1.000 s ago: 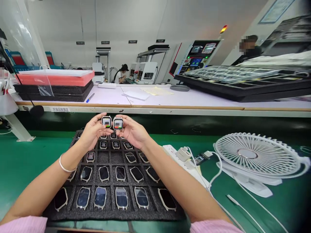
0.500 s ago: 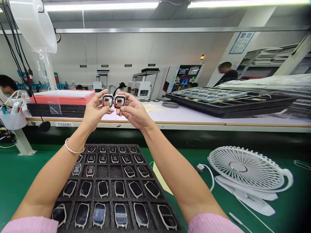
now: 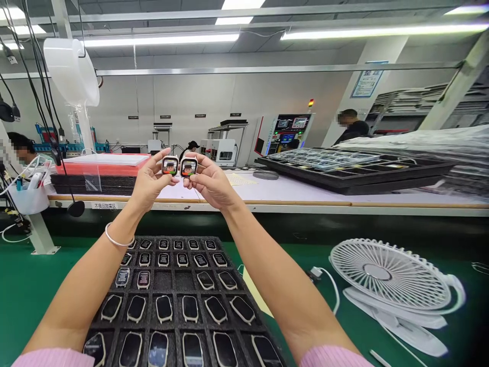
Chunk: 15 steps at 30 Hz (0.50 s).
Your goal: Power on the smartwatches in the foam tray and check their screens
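pink sleeves (image 3: pixel 57 358), soft cloth, bottom edge. black foam tray (image 3: pixel 174 311), grainy, square pockets, lies on smooth green surface (image 3: pixel 23 285). rows of watch bodies (image 3: pixel 190 308) in pockets: rounded rectangles, glossy dark glass, thin pale frames; farther rows show light text on screens. yellow sheet (image 3: pixel 255 288), thin, flat, beside tray's right edge. white fan (image 3: pixel 377 271) at right: round plastic grille of slim radial ribs, smooth flat base. slim white bangle (image 3: pixel 117 243) on left wrist.

left hand (image 3: pixel 152 178): grip clamped, thumb and fingers, on left watch (image 3: pixel 170 165). right hand (image 3: pixel 214 179): grip clamped likewise on right watch (image 3: pixel 188 166). both watches up in the air past tray's far edge, just beside each other, rounded-square lit colored screens facing camera.

beyond: white shelf (image 3: pixel 298 195), smooth top; pink-red slab (image 3: pixel 105 167) on black slabs (image 3: pixel 76 184), left; shallow black tray (image 3: pixel 344 178) with clear plastic inserts (image 3: pixel 324 159), right. far back, plain pale wall (image 3: pixel 214 92).
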Available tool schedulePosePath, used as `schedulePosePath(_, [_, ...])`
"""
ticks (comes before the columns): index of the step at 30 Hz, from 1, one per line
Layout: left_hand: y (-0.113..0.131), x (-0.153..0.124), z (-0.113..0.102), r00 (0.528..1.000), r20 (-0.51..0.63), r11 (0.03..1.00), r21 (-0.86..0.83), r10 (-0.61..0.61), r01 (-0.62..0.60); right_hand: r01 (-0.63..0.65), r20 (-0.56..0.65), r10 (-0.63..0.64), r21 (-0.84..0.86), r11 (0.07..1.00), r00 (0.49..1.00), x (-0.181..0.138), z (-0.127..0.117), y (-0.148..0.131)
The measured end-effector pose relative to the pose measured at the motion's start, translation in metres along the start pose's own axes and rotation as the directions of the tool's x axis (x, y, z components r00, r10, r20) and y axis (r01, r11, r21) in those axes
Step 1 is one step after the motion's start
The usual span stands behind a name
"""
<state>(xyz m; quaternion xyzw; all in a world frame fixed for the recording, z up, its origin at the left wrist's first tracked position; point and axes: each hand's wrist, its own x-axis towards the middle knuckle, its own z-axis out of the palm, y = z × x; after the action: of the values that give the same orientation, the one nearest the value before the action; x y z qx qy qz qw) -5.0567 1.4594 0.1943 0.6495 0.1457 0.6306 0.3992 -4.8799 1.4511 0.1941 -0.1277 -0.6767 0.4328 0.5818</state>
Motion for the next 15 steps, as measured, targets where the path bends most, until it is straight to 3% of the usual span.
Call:
schedulePosePath(8, [0.003,0.001,0.002,0.999,-0.005,0.999,0.001,0.036,-0.036,0.026,0.021,-0.024,-0.102,0.994,0.999,-0.001,0.0,-0.004])
schedulePosePath(15, [-0.002,-0.016,0.005,1.0,-0.004,0.999,0.032,0.012,-0.012,0.009,0.009,-0.008,-0.063,0.998,1.0,-0.019,0.001,0.001])
